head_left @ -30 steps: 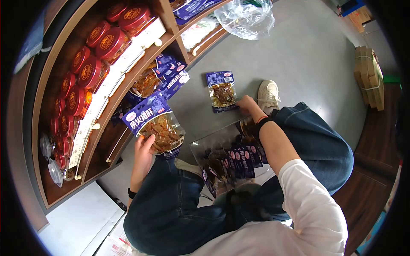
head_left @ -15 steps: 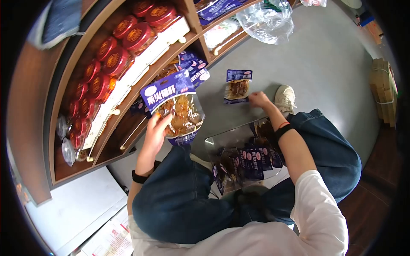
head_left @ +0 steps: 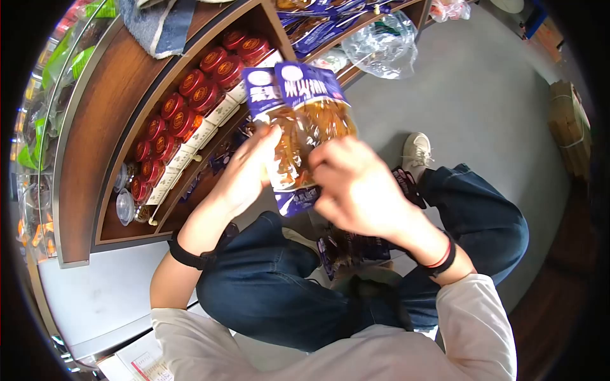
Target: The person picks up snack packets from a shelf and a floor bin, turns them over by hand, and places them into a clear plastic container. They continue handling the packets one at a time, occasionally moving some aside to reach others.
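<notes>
In front of the shelf I hold two purple-topped, see-through food packets with brown pieces inside, one overlapping the other. My left hand [head_left: 248, 168] is closed on the left food packet [head_left: 264, 95], thumb on its front. My right hand [head_left: 362, 187], blurred, has its fingers curled at the lower edge of the right food packet [head_left: 321, 89]; its fingertips are partly hidden. Below my hands, between my legs, lie more purple packets [head_left: 359, 247], largely covered by my right hand and forearm.
Red-lidded jars [head_left: 181, 120] line the shelf on the left. Purple packets [head_left: 311, 32] fill the upper compartment, with a clear plastic bag [head_left: 384, 47] at its edge. A cloth [head_left: 159, 25] hangs over the counter. Tied flat cardboard [head_left: 569, 127] stands at the right.
The packet that lay on the floor is up beside the one in my left hand. My right hand has come from the floor to the packets. The view has shifted left.
</notes>
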Action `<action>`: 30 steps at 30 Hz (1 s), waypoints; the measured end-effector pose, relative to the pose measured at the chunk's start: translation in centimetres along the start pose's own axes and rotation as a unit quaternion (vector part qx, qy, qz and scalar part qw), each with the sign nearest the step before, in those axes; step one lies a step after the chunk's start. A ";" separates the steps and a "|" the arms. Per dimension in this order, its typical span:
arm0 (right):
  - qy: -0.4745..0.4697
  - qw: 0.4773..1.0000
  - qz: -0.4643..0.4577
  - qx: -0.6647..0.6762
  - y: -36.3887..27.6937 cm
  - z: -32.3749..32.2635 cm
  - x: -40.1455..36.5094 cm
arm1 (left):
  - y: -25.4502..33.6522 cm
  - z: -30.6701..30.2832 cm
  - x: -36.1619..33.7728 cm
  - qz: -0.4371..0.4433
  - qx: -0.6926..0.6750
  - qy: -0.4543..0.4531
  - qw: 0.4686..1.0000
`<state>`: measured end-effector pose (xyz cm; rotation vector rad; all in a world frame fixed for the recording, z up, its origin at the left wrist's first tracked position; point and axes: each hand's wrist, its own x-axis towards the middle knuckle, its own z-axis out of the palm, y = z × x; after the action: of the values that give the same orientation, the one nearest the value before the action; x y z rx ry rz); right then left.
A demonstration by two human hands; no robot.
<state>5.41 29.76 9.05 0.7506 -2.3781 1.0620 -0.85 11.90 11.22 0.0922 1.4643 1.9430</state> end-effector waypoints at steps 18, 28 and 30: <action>0.042 0.990 0.089 0.097 6.0 0.7 -4.8 | -5.7 0.5 -0.2 -0.007 0.003 0.075 0.997; -0.573 0.796 0.189 -0.045 6.2 2.9 -20.0 | -3.7 -3.8 -0.6 0.067 -0.065 0.110 0.989; -0.558 0.802 0.156 -0.140 5.1 5.6 -22.4 | -3.6 -4.1 -0.7 0.063 -0.058 0.125 0.988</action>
<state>18.39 35.03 -10.07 1.0765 -3.6461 0.2792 -0.47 8.58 6.82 -0.1180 1.5291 2.2029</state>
